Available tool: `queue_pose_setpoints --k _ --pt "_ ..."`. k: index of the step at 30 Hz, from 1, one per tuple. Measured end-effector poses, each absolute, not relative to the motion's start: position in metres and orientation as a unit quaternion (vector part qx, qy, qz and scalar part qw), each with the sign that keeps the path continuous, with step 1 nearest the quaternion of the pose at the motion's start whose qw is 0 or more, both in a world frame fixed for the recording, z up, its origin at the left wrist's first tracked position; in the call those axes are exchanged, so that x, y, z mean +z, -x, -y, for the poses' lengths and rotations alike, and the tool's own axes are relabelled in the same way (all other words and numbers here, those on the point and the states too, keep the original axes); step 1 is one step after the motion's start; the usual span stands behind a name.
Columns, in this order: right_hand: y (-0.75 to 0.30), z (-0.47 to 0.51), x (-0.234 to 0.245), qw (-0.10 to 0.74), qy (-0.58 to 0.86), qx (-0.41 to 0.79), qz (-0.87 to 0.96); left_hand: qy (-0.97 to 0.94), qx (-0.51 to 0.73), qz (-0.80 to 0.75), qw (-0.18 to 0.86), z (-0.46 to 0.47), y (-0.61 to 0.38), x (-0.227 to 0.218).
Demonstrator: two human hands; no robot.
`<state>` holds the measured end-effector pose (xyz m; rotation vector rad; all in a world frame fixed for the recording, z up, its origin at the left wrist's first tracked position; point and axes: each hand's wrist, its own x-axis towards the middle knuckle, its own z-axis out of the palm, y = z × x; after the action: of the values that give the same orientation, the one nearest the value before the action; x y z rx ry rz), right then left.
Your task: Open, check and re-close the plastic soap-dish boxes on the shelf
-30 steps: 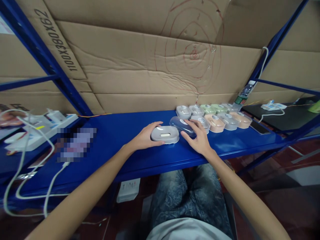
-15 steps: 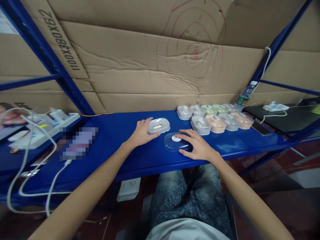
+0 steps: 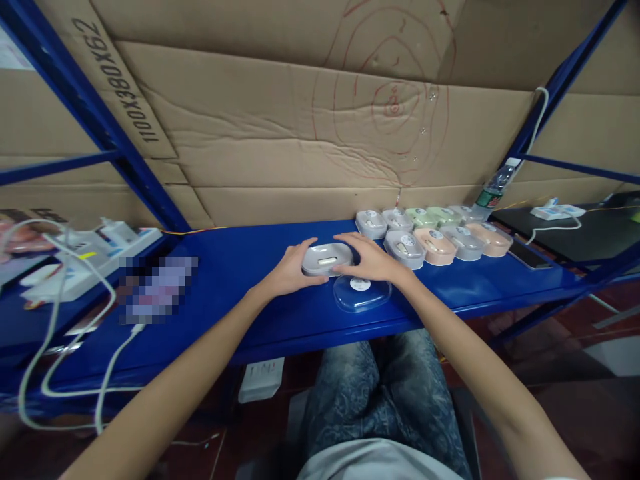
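A grey oval plastic soap box [image 3: 327,256], without its lid, has a small white piece in its middle. My left hand [image 3: 291,270] wraps its left end, thumb along the front and fingers behind. At the right end my right hand [image 3: 369,257] grips it the same way. Just in front, below my right hand, a clear lid [image 3: 363,300] with a round white sticker lies on the blue shelf [image 3: 240,260].
Lidded boxes [image 3: 435,245] in grey, peach and green stand in two rows at the right, beside a plastic bottle [image 3: 493,190] and a dark phone [image 3: 531,255]. Leftward are a charging phone [image 3: 163,287] and a power strip [image 3: 75,280]. Cardboard [image 3: 250,120] walls the back.
My right hand has left the clear lid, moved up and left, and taken hold of the grey soap box. My left hand has stayed on the box, which is turned slightly.
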<state>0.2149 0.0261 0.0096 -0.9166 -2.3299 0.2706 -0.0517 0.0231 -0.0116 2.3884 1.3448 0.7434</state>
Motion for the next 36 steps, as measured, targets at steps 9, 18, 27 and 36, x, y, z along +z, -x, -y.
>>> queue_pose_setpoints --k 9,18,27,36 --pt "-0.196 -0.054 -0.01 0.285 0.33 0.144 0.888 -0.827 0.259 -0.467 0.175 -0.024 0.054 -0.01" --pt "-0.199 -0.053 -0.009 0.283 0.315 0.151 0.893 -0.805 0.271 -0.496 0.181 -0.024 0.051 -0.011" --pt "-0.198 -0.055 -0.009 0.336 0.346 0.177 0.858 -0.785 0.289 -0.518 0.18 -0.023 0.049 -0.009" --pt "-0.201 -0.051 -0.005 0.439 0.404 0.153 0.788 -0.806 0.292 -0.484 0.178 -0.029 0.054 -0.012"
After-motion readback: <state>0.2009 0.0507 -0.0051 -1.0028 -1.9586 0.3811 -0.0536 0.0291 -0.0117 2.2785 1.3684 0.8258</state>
